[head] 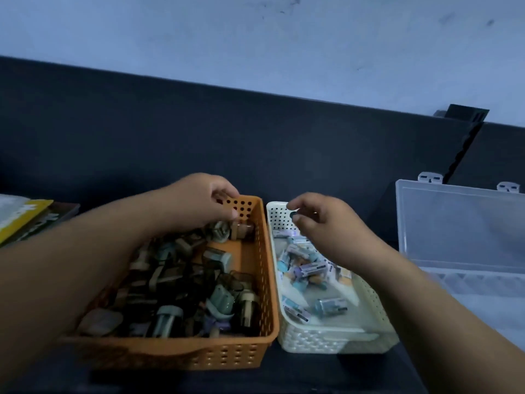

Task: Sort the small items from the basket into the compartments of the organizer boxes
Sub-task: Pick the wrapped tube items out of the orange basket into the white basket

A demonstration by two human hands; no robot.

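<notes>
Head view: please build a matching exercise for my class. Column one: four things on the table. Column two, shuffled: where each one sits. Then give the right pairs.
Column one
1. orange basket
2. white basket
3. clear organizer box
4. yellow booklet

Column two
A. far right, lid open
B. beneath the left hand
C. far left edge
D. beneath the right hand, which pinches a small dark item

Pairs: 1-B, 2-D, 3-A, 4-C
</notes>
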